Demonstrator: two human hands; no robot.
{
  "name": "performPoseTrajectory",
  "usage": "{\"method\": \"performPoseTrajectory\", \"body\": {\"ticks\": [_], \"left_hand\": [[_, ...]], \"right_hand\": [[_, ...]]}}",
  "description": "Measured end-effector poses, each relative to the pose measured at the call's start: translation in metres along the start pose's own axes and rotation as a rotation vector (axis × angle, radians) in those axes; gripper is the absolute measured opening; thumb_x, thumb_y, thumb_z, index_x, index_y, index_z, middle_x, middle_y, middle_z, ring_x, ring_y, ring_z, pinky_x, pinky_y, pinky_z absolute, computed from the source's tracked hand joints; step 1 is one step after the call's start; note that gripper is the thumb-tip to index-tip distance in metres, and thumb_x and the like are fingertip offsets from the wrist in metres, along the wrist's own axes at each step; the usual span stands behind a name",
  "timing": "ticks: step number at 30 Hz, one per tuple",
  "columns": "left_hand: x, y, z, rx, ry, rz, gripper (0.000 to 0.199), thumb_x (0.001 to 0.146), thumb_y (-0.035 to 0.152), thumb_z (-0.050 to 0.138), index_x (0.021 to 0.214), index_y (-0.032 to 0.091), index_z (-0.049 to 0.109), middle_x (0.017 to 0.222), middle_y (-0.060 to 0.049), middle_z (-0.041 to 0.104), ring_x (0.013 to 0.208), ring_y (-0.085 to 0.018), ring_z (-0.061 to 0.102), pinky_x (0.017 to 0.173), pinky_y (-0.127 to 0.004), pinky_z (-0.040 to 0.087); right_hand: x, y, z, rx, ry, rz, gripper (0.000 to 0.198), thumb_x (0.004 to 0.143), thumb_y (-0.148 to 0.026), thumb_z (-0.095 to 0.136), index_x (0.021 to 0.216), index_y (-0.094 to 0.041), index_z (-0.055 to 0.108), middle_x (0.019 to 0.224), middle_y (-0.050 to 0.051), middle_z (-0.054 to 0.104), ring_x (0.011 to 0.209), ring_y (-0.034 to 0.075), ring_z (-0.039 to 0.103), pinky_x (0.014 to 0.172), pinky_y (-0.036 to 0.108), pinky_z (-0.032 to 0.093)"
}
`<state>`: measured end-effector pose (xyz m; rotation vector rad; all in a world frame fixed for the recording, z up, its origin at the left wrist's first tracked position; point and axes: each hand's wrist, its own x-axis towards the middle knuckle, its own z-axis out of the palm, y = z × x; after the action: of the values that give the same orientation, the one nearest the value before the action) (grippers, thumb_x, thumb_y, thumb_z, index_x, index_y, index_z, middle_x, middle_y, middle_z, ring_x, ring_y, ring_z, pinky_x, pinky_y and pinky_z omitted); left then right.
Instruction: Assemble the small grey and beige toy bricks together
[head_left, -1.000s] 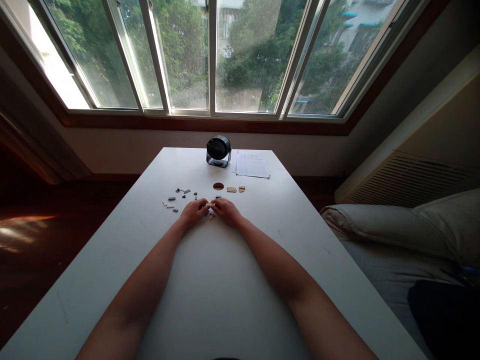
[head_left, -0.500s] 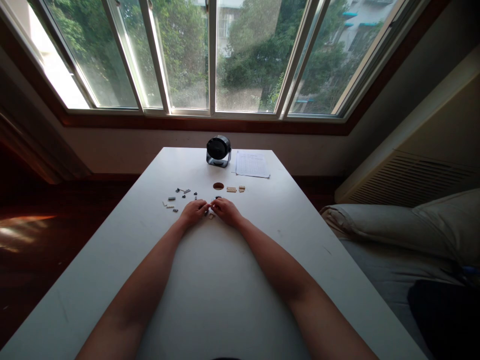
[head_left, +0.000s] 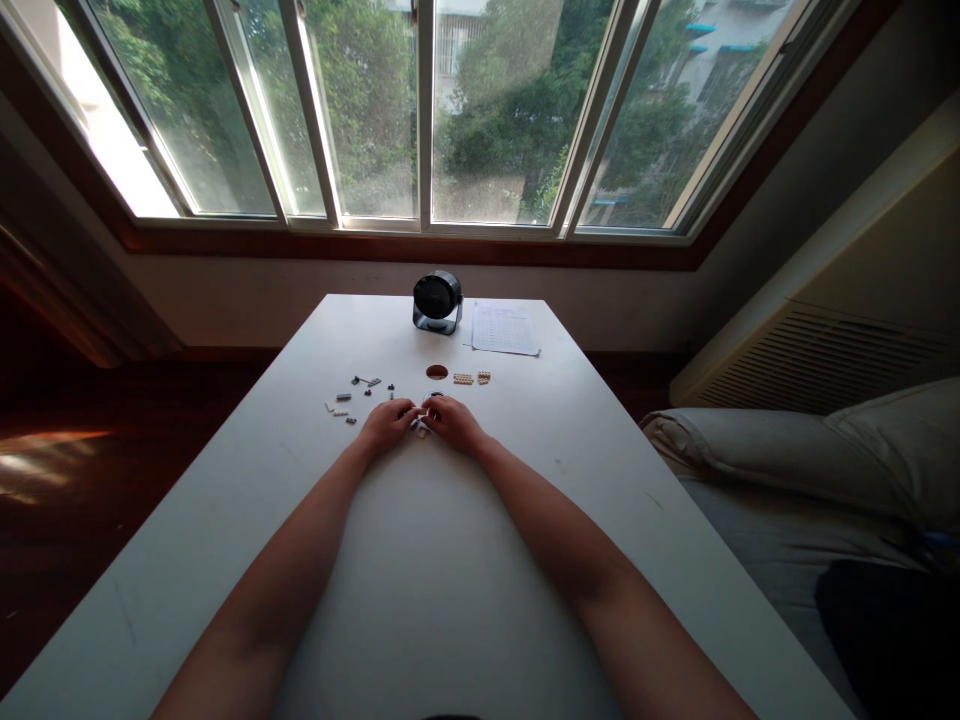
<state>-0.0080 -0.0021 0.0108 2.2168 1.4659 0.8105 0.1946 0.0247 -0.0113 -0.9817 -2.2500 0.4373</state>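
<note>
The biggest thing in front of me is the window [head_left: 425, 120], and below it the long white counter [head_left: 450, 580] running back from the person towards the wall. At its far end a printed sheet [head_left: 504, 328] lies flat, just beside a round black device [head_left: 437, 297] on its stand.

Next come the two hands, resting low near the middle of the counter's far half, fingertips nearly meeting. The left hand [head_left: 388, 424] has its fingers bent inward; the right hand [head_left: 452, 421] curls over from the other side. Something small and pale shows between them, but I can't tell whether either grip is clamped on it or merely touching, nor whether anything there has been joined.

Beyond the right hand, near the round hole [head_left: 436, 373], sit a larger tan block [head_left: 463, 379] and a smaller tan block [head_left: 484, 378], apart from each other, both looking studded. If those count as made-up parts, they would be the furthest-along portion.

Plenty looks unused: over by the left hand lie a grey bar [head_left: 343, 398], a thin pale strip [head_left: 340, 414] and a little dark piece [head_left: 351, 421], all loose. Smallest, a tan bit [head_left: 422, 433] lies just below the fingertips. By that count, I'd judge the work well short of finished.
</note>
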Motion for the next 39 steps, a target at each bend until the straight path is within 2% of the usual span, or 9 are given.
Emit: {"method": "performPoseTrajectory", "body": {"ticks": [5,12,19,26,32,39], "left_hand": [[0.0,-0.0004,0.0008,0.008,0.002,-0.006,0.035,0.094,0.046,0.046,0.081,0.02,0.066,0.074,-0.002,0.066,0.07,-0.015,0.055,0.066,-0.026,0.039],[-0.0022,0.0036,-0.0021,-0.016,0.006,-0.042,0.028,0.089,0.045,0.052,0.094,0.022,0.067,0.078,-0.001,0.068,0.069,-0.015,0.056,0.066,-0.025,0.04],[-0.0011,0.0039,-0.0021,0.005,-0.002,-0.022,0.031,0.093,0.044,0.046,0.084,0.022,0.065,0.076,-0.001,0.067,0.07,-0.016,0.057,0.068,-0.026,0.041],[-0.002,0.0047,-0.0037,-0.04,-0.004,-0.019,0.027,0.091,0.043,0.051,0.098,0.023,0.068,0.086,-0.002,0.071,0.074,-0.016,0.06,0.07,-0.026,0.043],[-0.0015,0.0018,-0.0011,-0.054,0.01,-0.044,0.032,0.091,0.046,0.051,0.109,0.024,0.065,0.089,-0.003,0.071,0.074,-0.016,0.061,0.07,-0.026,0.045],[-0.0018,0.0008,-0.0011,-0.051,0.006,-0.035,0.032,0.094,0.046,0.046,0.11,0.025,0.063,0.082,-0.002,0.07,0.075,-0.017,0.062,0.07,-0.027,0.044]], "right_hand": [[0.0002,0.0,-0.0002,-0.012,-0.002,0.002,0.008,0.089,-0.021,0.062,0.097,-0.021,0.066,0.085,0.001,0.061,0.08,0.014,0.052,0.075,0.024,0.037],[0.0009,0.0015,0.0008,-0.03,0.005,0.003,0.013,0.094,-0.029,0.059,0.102,-0.02,0.065,0.091,0.003,0.063,0.085,0.015,0.054,0.078,0.026,0.038],[0.0008,0.0026,0.0021,-0.038,0.001,0.018,0.011,0.095,-0.027,0.056,0.1,-0.021,0.063,0.095,0.003,0.064,0.088,0.016,0.055,0.08,0.026,0.039],[0.0022,0.0027,0.0023,-0.029,-0.011,0.023,0.015,0.096,-0.03,0.055,0.103,-0.02,0.064,0.095,0.004,0.064,0.088,0.016,0.055,0.08,0.026,0.038],[0.002,0.0007,0.0003,-0.026,-0.014,0.033,0.016,0.096,-0.032,0.055,0.101,-0.02,0.064,0.095,0.004,0.063,0.086,0.015,0.055,0.078,0.026,0.038],[0.0025,-0.0002,-0.0005,-0.046,-0.01,0.032,0.016,0.096,-0.034,0.055,0.099,-0.02,0.065,0.093,0.003,0.064,0.084,0.015,0.054,0.076,0.026,0.038]]}}
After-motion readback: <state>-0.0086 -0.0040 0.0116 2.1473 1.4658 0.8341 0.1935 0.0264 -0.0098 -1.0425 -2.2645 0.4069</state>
